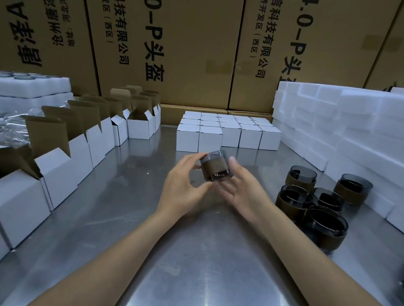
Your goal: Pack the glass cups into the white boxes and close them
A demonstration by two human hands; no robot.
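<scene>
Nearest, bare steel desk (202,272) under two forearms. Far left, a row of open white boxes (59,166) with brown flaps upright. At centre, left hand (182,185) with fingers curled round a dark glass cup (215,169), held tilted above the desk; right hand (243,191) cupping its other side, thumb raised. Behind, closed white boxes (228,133) in a block. Right, five more glass cups (317,201) clustered beside stacked white foam (364,140).

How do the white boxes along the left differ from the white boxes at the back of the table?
The left row of boxes stands open, brown flaps raised; the back block of boxes is closed, tops flat. The left row runs in a line toward the camera; the back block sits packed in a grid. Both are white cardboard on the metal table.
</scene>
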